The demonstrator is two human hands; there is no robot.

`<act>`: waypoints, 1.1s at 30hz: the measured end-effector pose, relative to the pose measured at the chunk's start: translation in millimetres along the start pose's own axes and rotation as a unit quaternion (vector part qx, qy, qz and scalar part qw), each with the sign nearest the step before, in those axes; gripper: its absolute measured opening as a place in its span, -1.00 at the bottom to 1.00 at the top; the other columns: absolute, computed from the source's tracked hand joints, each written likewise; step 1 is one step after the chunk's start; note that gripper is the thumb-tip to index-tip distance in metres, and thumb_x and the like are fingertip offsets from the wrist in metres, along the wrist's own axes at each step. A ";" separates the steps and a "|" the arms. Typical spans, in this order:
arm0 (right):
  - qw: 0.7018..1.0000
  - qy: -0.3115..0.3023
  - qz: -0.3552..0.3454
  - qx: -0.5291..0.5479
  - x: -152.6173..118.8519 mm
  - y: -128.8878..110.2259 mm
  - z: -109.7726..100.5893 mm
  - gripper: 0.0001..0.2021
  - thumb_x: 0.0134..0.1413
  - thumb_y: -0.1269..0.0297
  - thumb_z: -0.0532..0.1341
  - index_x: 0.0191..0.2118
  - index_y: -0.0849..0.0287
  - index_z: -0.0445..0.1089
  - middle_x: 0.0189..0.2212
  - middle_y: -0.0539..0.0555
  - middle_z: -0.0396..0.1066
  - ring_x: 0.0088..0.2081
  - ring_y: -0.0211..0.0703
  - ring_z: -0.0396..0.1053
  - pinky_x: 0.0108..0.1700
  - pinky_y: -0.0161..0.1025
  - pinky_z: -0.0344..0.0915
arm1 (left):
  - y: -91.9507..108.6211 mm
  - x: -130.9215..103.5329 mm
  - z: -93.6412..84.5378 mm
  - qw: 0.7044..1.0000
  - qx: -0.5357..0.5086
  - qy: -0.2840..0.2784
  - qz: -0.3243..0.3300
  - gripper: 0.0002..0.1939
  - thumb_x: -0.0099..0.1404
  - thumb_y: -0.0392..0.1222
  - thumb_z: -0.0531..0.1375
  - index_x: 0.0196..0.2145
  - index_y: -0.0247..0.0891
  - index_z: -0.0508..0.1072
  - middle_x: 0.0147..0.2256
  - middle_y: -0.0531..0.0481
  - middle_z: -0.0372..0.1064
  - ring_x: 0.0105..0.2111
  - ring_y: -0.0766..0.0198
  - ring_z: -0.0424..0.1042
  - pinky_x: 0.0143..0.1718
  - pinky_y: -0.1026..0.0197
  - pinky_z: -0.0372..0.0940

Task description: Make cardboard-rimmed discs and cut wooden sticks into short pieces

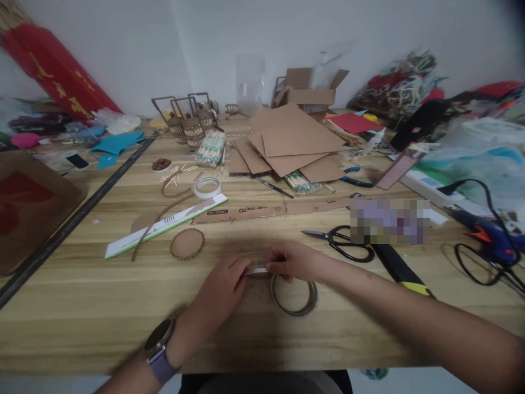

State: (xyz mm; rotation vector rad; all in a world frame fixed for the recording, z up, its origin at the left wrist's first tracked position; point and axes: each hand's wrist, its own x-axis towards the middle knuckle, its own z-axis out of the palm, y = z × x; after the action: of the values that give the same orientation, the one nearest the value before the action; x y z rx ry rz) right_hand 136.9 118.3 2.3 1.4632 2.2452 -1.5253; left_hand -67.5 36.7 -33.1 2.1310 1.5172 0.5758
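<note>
A wooden table (123, 328) with streaked grain runs back to a pale wall (213, 33); near its front edge the left hand (227, 284) and right hand (293, 260) pinch a small white-edged piece (258, 270) between them, low over the tabletop; a cardboard ring (294, 295) lies just below the right hand; black-handled scissors (348, 243) lie to the right; flat cardboard sheets (295, 137) are piled farther back; an open box (307, 97) sits by the wall; a red banner-like object (57, 74) leans at far left.
</note>
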 end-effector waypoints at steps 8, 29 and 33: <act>0.999 -0.006 0.010 -0.038 -5.0 -9.7 -3.2 -0.85 0.09 0.36 0.19 -0.47 0.19 0.43 -0.76 -0.14 0.25 -0.62 -0.32 0.22 -0.54 -0.40 0.04 | 0.8 0.6 -2.9 1.000 0.008 -0.016 0.010 -0.69 0.30 -0.43 0.02 -0.21 -0.19 0.51 -0.22 -0.08 0.48 -0.17 0.11 0.46 -0.13 0.08 0.40; 0.992 -0.017 0.038 -0.119 -5.2 -24.3 -6.7 -0.78 0.05 0.40 0.16 -0.59 0.17 0.38 -0.80 -0.13 0.20 -0.64 -0.29 0.27 -0.56 -0.40 0.08 | 0.8 2.1 -5.7 1.000 0.009 -0.025 0.009 -0.75 0.29 -0.44 0.06 -0.26 -0.22 0.48 -0.24 -0.08 0.48 -0.20 0.12 0.45 -0.15 0.09 0.37; 0.990 -0.015 0.040 -0.132 -5.6 -26.8 -6.7 -0.81 0.04 0.40 0.16 -0.54 0.17 0.44 -0.78 -0.11 0.24 -0.62 -0.26 0.32 -0.55 -0.39 0.10 | 0.9 2.3 -6.0 1.000 0.012 -0.023 0.009 -0.76 0.28 -0.43 0.05 -0.27 -0.22 0.49 -0.25 -0.08 0.48 -0.20 0.11 0.46 -0.15 0.07 0.38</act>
State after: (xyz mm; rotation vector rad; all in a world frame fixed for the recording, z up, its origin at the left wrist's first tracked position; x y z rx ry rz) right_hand 123.5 117.9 27.1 1.4228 2.2382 -1.1649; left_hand -69.5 39.4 -27.6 2.1625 1.4893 0.5121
